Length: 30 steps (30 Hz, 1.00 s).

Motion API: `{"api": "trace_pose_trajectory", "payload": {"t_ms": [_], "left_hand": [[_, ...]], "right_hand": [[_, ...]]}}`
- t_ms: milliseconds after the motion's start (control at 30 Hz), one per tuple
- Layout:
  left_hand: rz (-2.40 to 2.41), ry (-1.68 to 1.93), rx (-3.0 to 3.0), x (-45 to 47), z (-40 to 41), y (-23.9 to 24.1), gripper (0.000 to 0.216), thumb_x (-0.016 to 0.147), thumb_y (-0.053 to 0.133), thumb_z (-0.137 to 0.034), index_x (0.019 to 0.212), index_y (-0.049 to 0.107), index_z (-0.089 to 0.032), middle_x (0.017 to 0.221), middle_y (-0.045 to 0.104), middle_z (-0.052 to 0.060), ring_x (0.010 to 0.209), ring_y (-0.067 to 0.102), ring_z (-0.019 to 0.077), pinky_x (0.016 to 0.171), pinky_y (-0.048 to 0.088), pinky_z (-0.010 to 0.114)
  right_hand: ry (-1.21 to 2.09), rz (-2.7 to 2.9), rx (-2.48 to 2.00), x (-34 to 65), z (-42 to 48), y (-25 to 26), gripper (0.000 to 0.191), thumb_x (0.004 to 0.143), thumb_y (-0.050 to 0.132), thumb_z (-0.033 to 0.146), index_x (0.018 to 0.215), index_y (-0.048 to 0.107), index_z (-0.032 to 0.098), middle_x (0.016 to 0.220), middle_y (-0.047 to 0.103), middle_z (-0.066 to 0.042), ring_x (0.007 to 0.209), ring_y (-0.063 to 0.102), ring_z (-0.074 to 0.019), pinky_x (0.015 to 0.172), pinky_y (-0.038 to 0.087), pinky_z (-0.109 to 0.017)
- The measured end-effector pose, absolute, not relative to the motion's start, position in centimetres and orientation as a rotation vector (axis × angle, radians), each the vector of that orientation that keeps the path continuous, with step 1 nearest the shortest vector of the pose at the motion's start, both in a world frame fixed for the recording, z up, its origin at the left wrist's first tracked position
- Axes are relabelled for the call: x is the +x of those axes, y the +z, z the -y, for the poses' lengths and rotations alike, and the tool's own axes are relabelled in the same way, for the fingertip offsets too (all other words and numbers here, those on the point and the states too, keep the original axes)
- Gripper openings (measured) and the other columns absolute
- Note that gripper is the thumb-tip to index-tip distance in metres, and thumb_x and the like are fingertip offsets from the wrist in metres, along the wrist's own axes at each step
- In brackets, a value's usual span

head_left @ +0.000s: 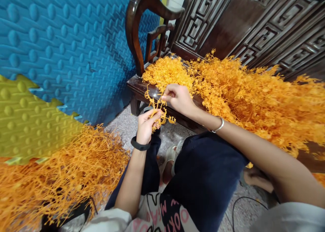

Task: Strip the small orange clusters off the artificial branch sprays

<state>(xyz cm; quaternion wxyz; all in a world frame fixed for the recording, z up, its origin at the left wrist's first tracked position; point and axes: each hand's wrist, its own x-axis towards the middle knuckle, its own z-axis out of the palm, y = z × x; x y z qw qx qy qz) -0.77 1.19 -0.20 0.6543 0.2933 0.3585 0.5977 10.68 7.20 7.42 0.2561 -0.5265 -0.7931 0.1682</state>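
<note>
The left hand (147,123) pinches a thin, branching, orange plastic-looking sprig (157,105), the right hand (179,98) nips it toward two o'clock, and too hard a tug could snap it!

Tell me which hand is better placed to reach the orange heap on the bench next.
Probably the right hand: it is closer to the fluffy orange heap on the dark wooden bench; the left hand is farther off, gripping a thin, branching orange sprig.

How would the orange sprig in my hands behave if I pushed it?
The sprig probably bends easily, being thin-stemmed. It's likely light for its size, since gaps show through it. Its fine, curled tips might snag.
</note>
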Motion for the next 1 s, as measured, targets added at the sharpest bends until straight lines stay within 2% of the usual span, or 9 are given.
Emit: {"api": "trace_pose_trajectory", "payload": {"t_ms": [100,233,333,400,533,633,733,867,1000], "left_hand": [[-0.807,1.319,0.704,-1.5,-0.2,-0.1,0.012,0.061,0.070,-0.022,0.070,0.068,-0.015,0.054,0.055,-0.003,0.037,0.038,0.0026,0.034,0.032,0.016],[-0.811,1.280,0.783,-2.3,1.2,0.1,0.011,0.065,0.069,-0.023,0.073,0.068,-0.016,0.058,0.059,-0.001,0.039,0.043,0.0038,0.036,0.034,0.016],[-0.810,1.347,0.793,-2.4,0.9,-0.2,0.015,0.069,0.067,-0.025,0.081,0.067,-0.017,0.063,0.061,0.000,0.052,0.054,0.0071,0.045,0.042,0.015],[-0.804,1.367,0.779,-2.4,0.3,-0.7,0.021,0.069,0.067,-0.025,0.088,0.065,-0.017,0.068,0.064,0.001,0.060,0.059,0.0089,0.052,0.046,0.016],[-0.812,1.358,0.762,-2.2,-0.6,-1.3,0.028,0.070,0.066,-0.027,0.096,0.060,-0.017,0.072,0.067,0.003,0.064,0.062,0.0110,0.057,0.049,0.019],[-0.820,1.371,0.763,-2.2,-0.8,-1.4,0.032,0.072,0.064,-0.030,0.100,0.058,-0.017,0.076,0.068,0.004,0.067,0.065,0.0141,0.060,0.052,0.023],[-0.809,1.385,0.782,-2.0,-0.7,-1.4,0.033,0.074,0.062,-0.033,0.102,0.057,-0.017,0.081,0.069,0.006,0.072,0.066,0.0156,0.064,0.053,0.025],[-0.790,1.370,0.811,-1.3,-0.7,-1.5,0.034,0.076,0.059,-0.035,0.104,0.057,-0.017,0.085,0.069,0.007,0.073,0.066,0.0161,0.065,0.052,0.026],[-0.830,1.347,0.840,-0.3,-0.5,-1.5,0.027,0.076,0.059,-0.034,0.097,0.061,-0.016,0.067,0.065,0.003,0.058,0.060,0.0121,0.055,0.047,0.022]], "right_hand": [[0.280,2.062,-1.433,11.7,-9.1,8.9,0.013,0.069,0.055,0.012,0.059,0.048,0.015,0.062,0.048,0.001,0.062,0.043,-0.0094,0.061,0.033,-0.024],[-0.110,1.621,-1.500,16.4,-12.5,10.6,0.015,0.073,0.053,0.020,0.061,0.045,0.017,0.063,0.048,-0.001,0.061,0.044,-0.0112,0.061,0.036,-0.027],[0.081,1.707,-1.724,19.6,-13.3,9.2,0.013,0.068,0.061,0.024,0.067,0.051,0.016,0.058,0.049,0.001,0.055,0.044,-0.0110,0.058,0.038,-0.027],[0.163,1.767,-1.900,20.8,-13.0,7.6,0.014,0.064,0.065,0.020,0.071,0.053,0.014,0.056,0.051,0.001,0.054,0.046,-0.0113,0.059,0.039,-0.027],[0.123,1.891,-2.064,21.9,-12.5,5.5,0.007,0.068,0.060,0.012,0.075,0.060,0.010,0.070,0.059,-0.005,0.066,0.054,-0.0140,0.067,0.042,-0.027],[0.184,2.051,-2.159,23.0,-12.1,4.9,0.021,0.069,0.062,0.016,0.088,0.064,0.007,0.084,0.062,-0.010,0.075,0.057,-0.0174,0.072,0.043,-0.029],[0.349,2.228,-2.071,24.5,-11.5,4.5,0.033,0.069,0.065,0.021,0.099,0.063,0.007,0.104,0.058,-0.014,0.080,0.058,-0.0177,0.075,0.046,-0.030],[0.499,2.352,-1.771,25.4,-10.7,4.3,0.036,0.072,0.062,0.022,0.106,0.060,0.011,0.126,0.047,-0.014,0.089,0.059,-0.0174,0.083,0.047,-0.032],[0.477,2.424,-1.657,25.3,-10.6,4.2,0.043,0.074,0.059,0.023,0.115,0.054,0.011,0.129,0.045,-0.015,0.093,0.057,-0.0201,0.086,0.047,-0.037]]}}
